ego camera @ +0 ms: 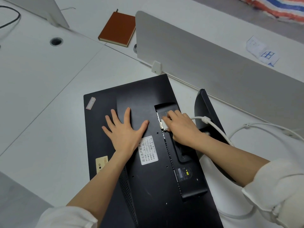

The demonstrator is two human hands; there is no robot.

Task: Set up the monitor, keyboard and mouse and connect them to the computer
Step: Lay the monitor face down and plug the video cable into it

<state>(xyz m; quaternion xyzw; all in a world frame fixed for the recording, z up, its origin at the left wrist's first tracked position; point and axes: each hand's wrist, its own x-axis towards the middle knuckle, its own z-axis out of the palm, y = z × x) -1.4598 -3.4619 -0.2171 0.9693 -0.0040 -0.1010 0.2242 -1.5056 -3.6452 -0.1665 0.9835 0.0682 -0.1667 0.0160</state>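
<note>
A black monitor (134,99) lies face down on the white desk (49,99), its back panel with labels facing up. My left hand (125,130) presses flat on the back panel, fingers spread. My right hand (181,125) grips a white cable connector (163,125) at the monitor's port recess. The white cable (215,127) runs off to the right from that connector. The monitor's black stand base (205,109) sticks up on the right edge. No keyboard, mouse or computer is in view.
A grey desk divider (213,60) stands just behind the monitor. A brown notebook (117,28) lies at the back. A round cable hole (56,41) sits in the desk at the left, with a black cable (14,18) beyond it.
</note>
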